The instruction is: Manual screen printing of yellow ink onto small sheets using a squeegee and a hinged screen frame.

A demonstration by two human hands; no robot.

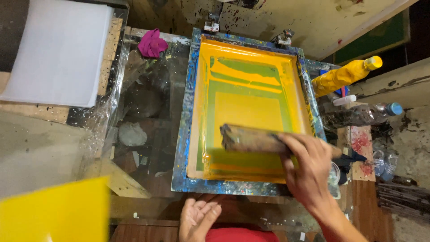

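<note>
Right hand (pixel 309 172) clamped on squeegee (pixel 255 139), flat across screen (pixel 248 112) mid-frame for even ink. Left hand (pixel 197 219) bottom centre, open, empty, probably off frame edge.

- Even, warm indoor light falls from above; the yellow-inked rectangular printing screen (pixel 251 112) is brightest.
- The corners top right and left sink into dim shadow.
- The clear plastic film (pixel 107 103) throws small glints.
- The yellow sheet (pixel 53 213) at bottom left is blurred; the edges soften.
</note>
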